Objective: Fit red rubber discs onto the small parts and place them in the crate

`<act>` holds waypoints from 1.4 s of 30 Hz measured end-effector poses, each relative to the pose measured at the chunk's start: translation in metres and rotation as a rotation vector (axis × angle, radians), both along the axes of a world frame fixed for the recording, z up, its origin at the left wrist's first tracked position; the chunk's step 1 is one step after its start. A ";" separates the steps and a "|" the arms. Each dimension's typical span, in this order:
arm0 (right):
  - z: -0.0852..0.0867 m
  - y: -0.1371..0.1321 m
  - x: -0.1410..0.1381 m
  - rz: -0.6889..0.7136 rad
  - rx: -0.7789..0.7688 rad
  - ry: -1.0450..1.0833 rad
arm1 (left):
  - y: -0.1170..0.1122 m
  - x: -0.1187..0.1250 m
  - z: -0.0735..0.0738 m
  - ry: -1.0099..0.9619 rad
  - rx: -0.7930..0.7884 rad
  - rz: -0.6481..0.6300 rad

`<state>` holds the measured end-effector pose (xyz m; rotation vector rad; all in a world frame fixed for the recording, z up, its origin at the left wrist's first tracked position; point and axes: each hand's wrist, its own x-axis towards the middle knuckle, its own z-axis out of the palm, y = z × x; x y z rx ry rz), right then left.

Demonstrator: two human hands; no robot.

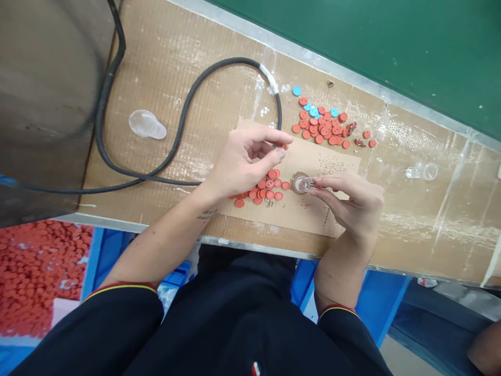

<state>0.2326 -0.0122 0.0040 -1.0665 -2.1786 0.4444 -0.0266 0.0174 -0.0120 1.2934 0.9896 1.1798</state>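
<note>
Two hands: left hand (246,162) and right hand (354,203) apart, over brown paper (301,219);
Right hand: clamped on a clear vial (303,184), long axis pointing toward left hand;
Left hand: fingers pinched, contents unclear

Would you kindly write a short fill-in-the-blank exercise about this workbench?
The small clear piece is held in the person's ____ hand. The left hand is above orange-red buttons on a brown paper sheet. Beyond the sheet, a second group includes a few ____ buttons. The black cable has white ____ around one spot.
Missing words: right; blue; tape.
</note>
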 end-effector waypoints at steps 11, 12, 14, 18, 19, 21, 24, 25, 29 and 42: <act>0.000 -0.001 -0.001 0.007 0.015 0.007 | 0.000 0.000 0.002 0.003 0.008 -0.009; 0.000 -0.001 -0.001 0.007 0.015 0.006 | 0.000 0.000 0.002 0.011 0.016 -0.007; 0.000 0.000 -0.001 0.009 0.017 0.006 | -0.001 0.000 0.001 0.017 0.027 -0.010; 0.001 0.001 -0.002 0.014 0.025 0.017 | 0.000 0.000 -0.001 -0.011 0.037 -0.024; 0.001 0.001 -0.002 0.014 0.027 0.026 | 0.000 -0.001 -0.001 -0.016 0.033 -0.027; 0.000 0.000 -0.003 0.010 0.029 0.061 | 0.001 -0.001 0.001 -0.030 0.013 -0.034; -0.001 -0.003 -0.004 -0.032 0.061 0.212 | -0.002 0.000 0.004 -0.113 -0.047 -0.078; -0.002 -0.004 -0.005 -0.056 0.084 0.288 | -0.004 0.002 0.004 -0.159 -0.080 -0.105; -0.008 -0.008 -0.009 -0.125 0.170 0.567 | -0.015 0.013 0.004 -0.397 -0.220 -0.226; -0.015 -0.006 -0.014 -0.185 0.294 0.653 | -0.031 0.033 0.001 -0.666 -0.418 -0.329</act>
